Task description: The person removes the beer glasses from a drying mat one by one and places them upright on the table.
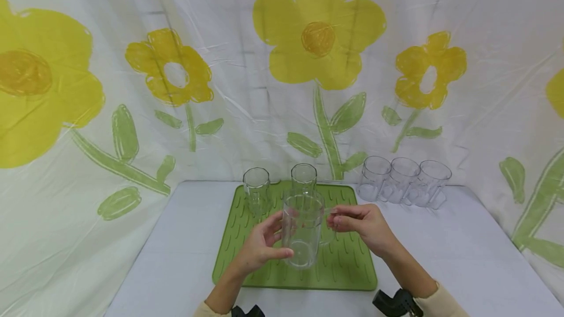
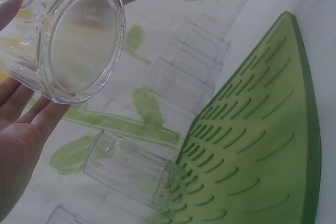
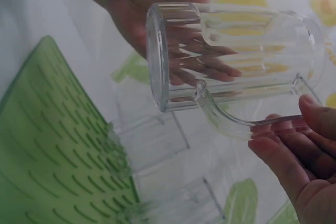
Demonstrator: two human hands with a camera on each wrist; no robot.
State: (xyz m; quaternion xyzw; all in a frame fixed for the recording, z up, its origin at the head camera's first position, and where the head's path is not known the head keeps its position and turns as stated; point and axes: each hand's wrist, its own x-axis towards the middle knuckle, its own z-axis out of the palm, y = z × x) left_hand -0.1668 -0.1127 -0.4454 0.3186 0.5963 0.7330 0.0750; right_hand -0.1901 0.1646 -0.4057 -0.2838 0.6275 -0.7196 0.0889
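Note:
A clear glass mug [image 1: 303, 234] is held upright over the green mat [image 1: 348, 273], its base raised off it. My left hand [image 1: 260, 247] grips the mug's body from the left, thumb on the near side and fingers round the far side. On the right, my right hand [image 1: 363, 226] holds the handle [image 3: 226, 115] between thumb and fingers. The right wrist view shows the left hand's fingers through the glass. In the left wrist view the round base [image 2: 84, 40] of the mug faces the camera.
Two more glasses stand on the mat's back part, one at the left [image 1: 256, 192] and one behind the held mug [image 1: 304, 175]. Three glass mugs [image 1: 398, 180] line up on the white table [image 1: 440, 248] at the back right. A flower-printed curtain [image 1: 238, 126] hangs behind.

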